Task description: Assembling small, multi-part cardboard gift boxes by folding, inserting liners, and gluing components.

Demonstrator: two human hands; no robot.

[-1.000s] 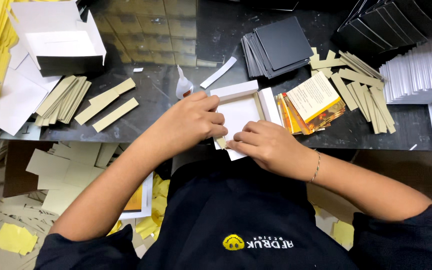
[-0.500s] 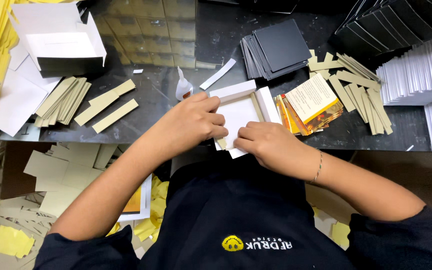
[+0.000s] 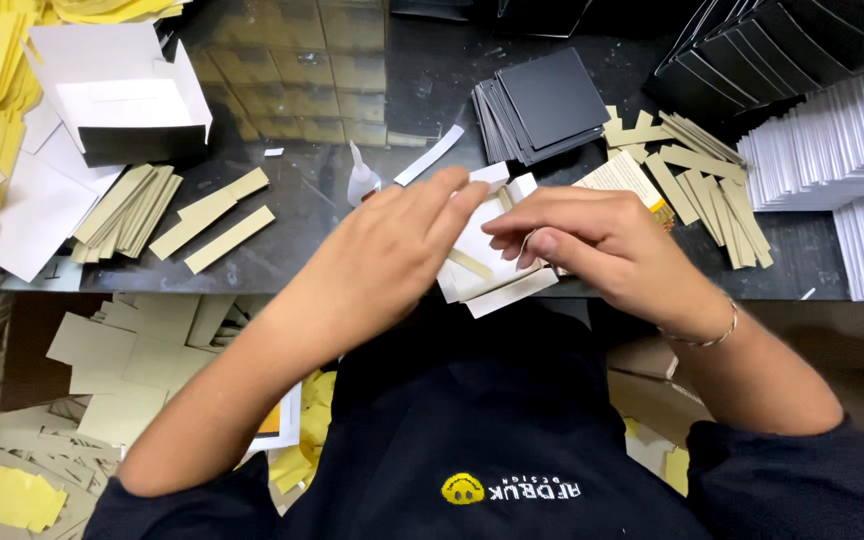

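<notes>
A white box (image 3: 480, 262) is being gripped over the near table (image 3: 352, 150) edge by the left hand (image 3: 387, 250) and right hand (image 3: 592, 240), fingers closed on its walls, with a glue bottle (image 3: 362, 180) just beside and black cards (image 3: 542, 100) behind.

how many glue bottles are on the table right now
1. A small clear glue bottle with a pointed tip stands on the dark table, just beyond the left hand. The hands, or the stacks around them, could hide another.
</notes>
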